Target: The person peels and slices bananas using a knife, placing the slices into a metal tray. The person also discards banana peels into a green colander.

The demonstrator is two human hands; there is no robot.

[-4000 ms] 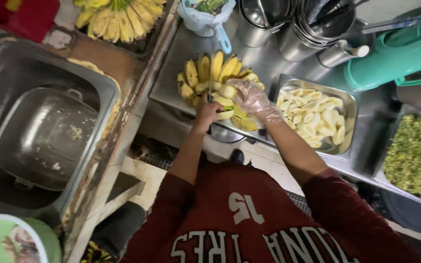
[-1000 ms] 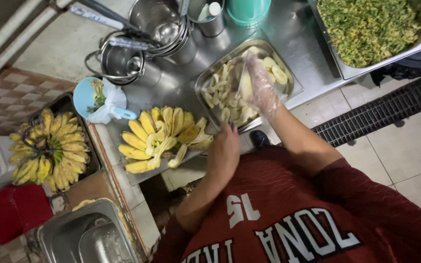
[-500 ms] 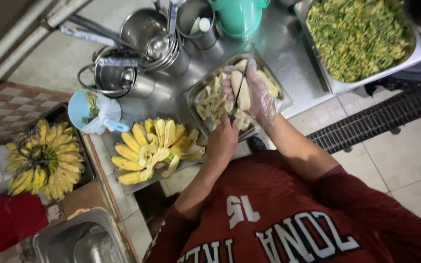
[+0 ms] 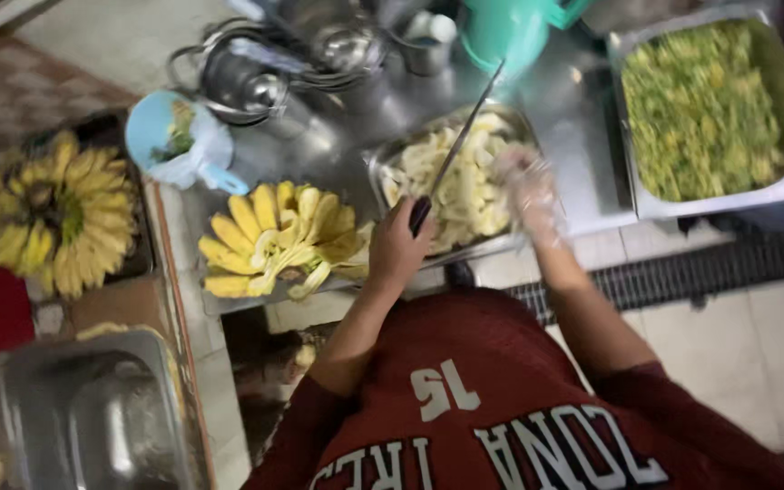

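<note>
- Gripping a knife [image 4: 458,150], the left hand [image 4: 398,247] is fisted on its handle.
- Right hand [image 4: 526,186], gloved, fingers spread over slices [image 4: 465,195] in tray [image 4: 383,163].
- Bananas [image 4: 283,236] beside left hand.

Two bunches of yellow bananas: one bunch [image 4: 288,240] on the steel surface [image 4: 583,195], a second bunch [image 4: 56,218] off to the side. Two metal trays: one tray of peeled banana pieces [image 4: 465,181], one tray of chopped greens [image 4: 705,109]. One knife [image 4: 455,154], one teal jug [image 4: 510,32], one light blue cup [image 4: 174,136], one sink basin [image 4: 93,417]; two hands, the left hand [image 4: 399,247] bare and the right hand [image 4: 528,191] in a clear glove.
</note>
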